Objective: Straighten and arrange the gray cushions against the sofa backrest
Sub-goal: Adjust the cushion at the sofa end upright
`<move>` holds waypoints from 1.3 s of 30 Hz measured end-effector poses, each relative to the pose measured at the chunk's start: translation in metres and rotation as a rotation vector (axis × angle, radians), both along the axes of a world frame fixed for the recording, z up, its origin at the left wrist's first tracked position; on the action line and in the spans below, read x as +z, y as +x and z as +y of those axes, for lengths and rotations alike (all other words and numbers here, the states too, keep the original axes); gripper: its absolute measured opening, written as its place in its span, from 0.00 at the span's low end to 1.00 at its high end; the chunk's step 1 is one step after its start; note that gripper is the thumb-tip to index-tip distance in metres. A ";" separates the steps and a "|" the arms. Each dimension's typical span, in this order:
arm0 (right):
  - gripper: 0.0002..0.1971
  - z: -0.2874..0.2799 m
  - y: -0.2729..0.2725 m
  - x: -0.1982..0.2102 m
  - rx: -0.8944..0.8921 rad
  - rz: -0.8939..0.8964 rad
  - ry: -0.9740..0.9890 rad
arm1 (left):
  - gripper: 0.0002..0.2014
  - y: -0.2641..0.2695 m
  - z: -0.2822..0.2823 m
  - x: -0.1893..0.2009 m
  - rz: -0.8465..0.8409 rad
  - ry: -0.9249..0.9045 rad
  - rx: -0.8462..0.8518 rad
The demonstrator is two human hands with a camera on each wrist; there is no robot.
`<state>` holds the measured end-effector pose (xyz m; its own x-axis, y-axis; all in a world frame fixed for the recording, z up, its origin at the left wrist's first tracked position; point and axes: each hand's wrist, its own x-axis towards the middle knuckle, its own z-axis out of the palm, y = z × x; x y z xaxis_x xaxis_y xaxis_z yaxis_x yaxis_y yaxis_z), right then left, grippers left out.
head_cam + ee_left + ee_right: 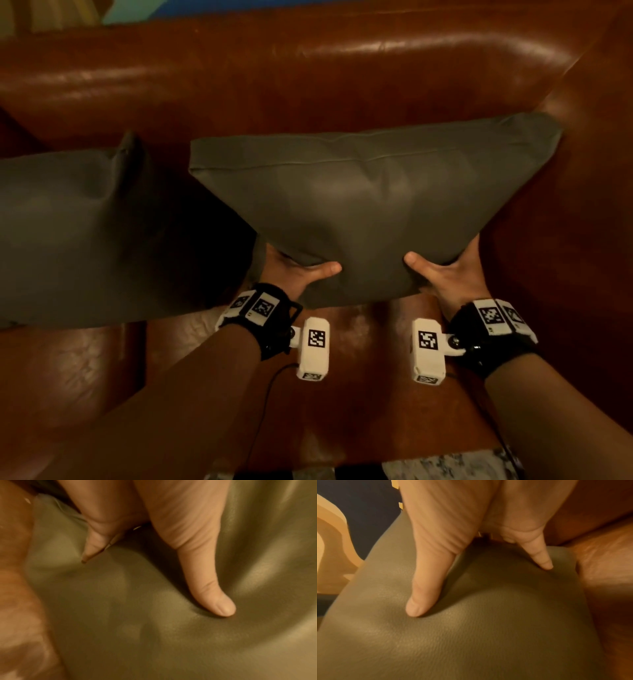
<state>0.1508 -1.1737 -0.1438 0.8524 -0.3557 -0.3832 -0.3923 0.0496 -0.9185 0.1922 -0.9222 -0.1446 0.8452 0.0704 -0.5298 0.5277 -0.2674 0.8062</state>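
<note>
A gray cushion [370, 198] leans tilted against the brown sofa backrest [308, 78], its top right corner at the armrest. My left hand [294, 274] grips its lower left edge. My right hand [442, 274] grips its lower right edge. Both thumbs lie on the front face, and the other fingers are hidden behind it. In the left wrist view my thumb [214, 588] presses into the cushion [154, 635]. The right wrist view shows a thumb [423, 595] denting the cushion [471, 642]. A second gray cushion [68, 233] rests to the left, untouched.
The brown leather seat [370, 359] shows below the held cushion. The sofa's right armrest [589, 205] rises close beside the cushion's right side. A patterned floor strip [445, 466] lies at the seat's front edge. A dark gap separates the two cushions.
</note>
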 end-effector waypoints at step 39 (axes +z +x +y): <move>0.48 -0.006 0.027 0.013 0.055 -0.068 -0.077 | 0.48 0.007 -0.004 0.014 -0.030 -0.007 0.240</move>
<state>0.1778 -1.1795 -0.1310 0.8947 -0.3337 -0.2968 -0.3288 -0.0423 -0.9435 0.1988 -0.9258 -0.1308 0.8201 0.2677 -0.5057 0.5510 -0.1312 0.8241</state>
